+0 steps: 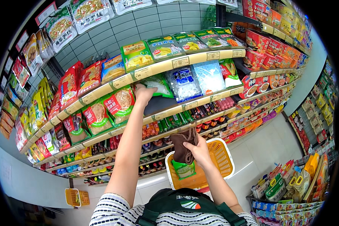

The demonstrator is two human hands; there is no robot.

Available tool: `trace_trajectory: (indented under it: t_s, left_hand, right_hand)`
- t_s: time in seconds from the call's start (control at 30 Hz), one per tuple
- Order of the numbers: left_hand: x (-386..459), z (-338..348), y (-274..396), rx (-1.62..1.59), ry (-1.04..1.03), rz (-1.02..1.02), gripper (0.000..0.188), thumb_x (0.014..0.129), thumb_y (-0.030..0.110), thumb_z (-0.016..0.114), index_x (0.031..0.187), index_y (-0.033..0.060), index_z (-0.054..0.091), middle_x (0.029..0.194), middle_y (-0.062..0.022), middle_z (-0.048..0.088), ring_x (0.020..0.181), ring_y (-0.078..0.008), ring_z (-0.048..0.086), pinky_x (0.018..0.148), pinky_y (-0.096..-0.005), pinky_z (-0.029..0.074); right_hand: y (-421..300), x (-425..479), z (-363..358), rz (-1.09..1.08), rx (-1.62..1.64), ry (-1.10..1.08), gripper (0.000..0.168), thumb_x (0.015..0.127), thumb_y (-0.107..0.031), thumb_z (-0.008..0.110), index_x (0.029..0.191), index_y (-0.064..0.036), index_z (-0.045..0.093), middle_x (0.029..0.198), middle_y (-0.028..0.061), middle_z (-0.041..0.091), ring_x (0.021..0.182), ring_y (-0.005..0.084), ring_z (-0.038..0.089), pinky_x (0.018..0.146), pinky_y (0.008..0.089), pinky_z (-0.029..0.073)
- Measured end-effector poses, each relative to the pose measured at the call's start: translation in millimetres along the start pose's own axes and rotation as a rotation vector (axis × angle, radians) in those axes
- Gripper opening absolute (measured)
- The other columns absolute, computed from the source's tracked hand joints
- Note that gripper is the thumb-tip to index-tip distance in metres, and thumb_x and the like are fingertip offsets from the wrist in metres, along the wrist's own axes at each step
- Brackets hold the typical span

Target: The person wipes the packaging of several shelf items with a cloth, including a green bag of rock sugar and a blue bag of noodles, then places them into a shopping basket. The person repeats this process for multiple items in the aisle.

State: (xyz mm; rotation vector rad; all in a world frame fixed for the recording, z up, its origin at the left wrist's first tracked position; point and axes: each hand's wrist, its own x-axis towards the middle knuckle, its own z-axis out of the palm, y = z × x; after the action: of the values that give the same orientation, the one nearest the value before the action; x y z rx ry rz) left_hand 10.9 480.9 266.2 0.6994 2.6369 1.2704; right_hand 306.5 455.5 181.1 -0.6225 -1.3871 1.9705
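Note:
My left hand (145,94) reaches into the second shelf, right at the edge of a green and clear bag of white contents (157,85). Its fingertips are partly hidden, so whether they grip the bag does not show. A folded dark brown cloth with a corded, looped edge (180,147) is held in my right hand (199,151). Below that hand stands an orange shopping basket with a white rim (231,166), holding a green bag (183,170). Left of my left hand lie bags with red and green print (120,103); to its right is a blue and clear bag (184,83).
The price-tag rail (158,67) of the upper shelf, with green pickle packets (137,56) on it, runs just above my left hand. Instant noodle bowls (255,42) fill the right. A small orange basket (76,197) is on the floor; a stocked display rack (288,209) stands lower right.

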Motion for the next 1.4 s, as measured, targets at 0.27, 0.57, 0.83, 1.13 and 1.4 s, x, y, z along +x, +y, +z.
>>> trace_trajectory:
  t_s: [0.27, 0.57, 0.83, 1.13, 1.4]
  left_hand:
    - [-126, -66, 5, -0.426, -0.276, 0.081, 0.092, 0.072, 0.018, 0.081, 0.143, 0.0025, 0.026, 0.132, -0.0245, 0.046, 0.116, -0.0295, 0.051, 0.099, -0.0448, 0.04]
    - [-232, -50, -40, -0.726, -0.677, 0.248, 0.06, 0.092, 0.01, 0.06, 0.142, 0.0076, 0.026, 0.112, -0.0114, 0.06, 0.104, -0.0167, 0.056, 0.091, -0.032, 0.043]
    - [-248, -29, -51, -0.735, -0.46, 0.049, 0.033, 0.095, 0.019, 0.056, 0.123, 0.0018, 0.052, 0.093, -0.0077, 0.065, 0.085, -0.0104, 0.059, 0.078, -0.0248, 0.045]
    - [-269, -17, -38, -0.246, -0.246, 0.291, 0.02, 0.096, 0.013, 0.051, 0.086, -0.0032, 0.056, 0.068, -0.0031, 0.058, 0.062, -0.0065, 0.048, 0.057, -0.025, 0.041]
    - [-256, 1, -47, -1.157, -0.705, -0.079, 0.029, 0.098, 0.027, 0.048, 0.117, 0.005, 0.053, 0.105, -0.0047, 0.061, 0.092, -0.0117, 0.058, 0.081, -0.0268, 0.046]
  right_hand:
    - [-8, -8, -20, 0.134, 0.147, 0.138, 0.034, 0.091, -0.017, 0.06, 0.118, 0.003, 0.056, 0.111, 0.0101, 0.063, 0.098, 0.0155, 0.059, 0.086, 0.0291, 0.046]
    - [-29, -21, -18, 0.157, 0.293, 0.037, 0.047, 0.091, -0.026, 0.063, 0.125, 0.003, 0.05, 0.115, 0.0102, 0.06, 0.098, 0.0147, 0.06, 0.082, 0.028, 0.049]
    - [-28, -37, -39, -0.101, 0.138, 0.045, 0.029, 0.092, -0.014, 0.061, 0.116, 0.001, 0.055, 0.108, 0.0079, 0.064, 0.093, 0.0126, 0.061, 0.081, 0.0285, 0.05]
    - [-39, -51, -67, -0.023, 0.09, 0.087, 0.03, 0.091, -0.017, 0.063, 0.114, 0.002, 0.057, 0.104, 0.0074, 0.065, 0.088, 0.0106, 0.06, 0.078, 0.0266, 0.048]
    - [-49, -50, -72, 0.076, 0.2, 0.077, 0.033, 0.092, -0.022, 0.063, 0.112, 0.003, 0.058, 0.102, 0.0082, 0.066, 0.085, 0.0112, 0.062, 0.075, 0.0265, 0.05]
